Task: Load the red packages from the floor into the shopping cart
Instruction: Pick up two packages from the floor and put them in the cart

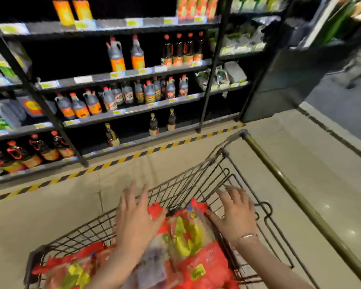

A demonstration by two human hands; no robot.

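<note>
A wire shopping cart (188,184) fills the lower middle of the head view, its olive handle bar (279,174) running down the right. A red package with a yellow design (188,234) lies on top inside the cart. Another red package (71,270) lies at the cart's lower left. My left hand (136,220) hovers over the left edge of the top package, fingers spread. My right hand (236,211), fingers apart, rests at the package's right edge beside the cart's wire side. Neither hand grips anything. No packages show on the floor.
Dark shelves with soy-sauce bottles and jugs (121,97) stand ahead and to the left. A yellow-black striped strip (117,161) marks the shelf's foot. Beige floor tiles (40,215) lie between cart and shelves. A dark cabinet (279,88) stands at the right.
</note>
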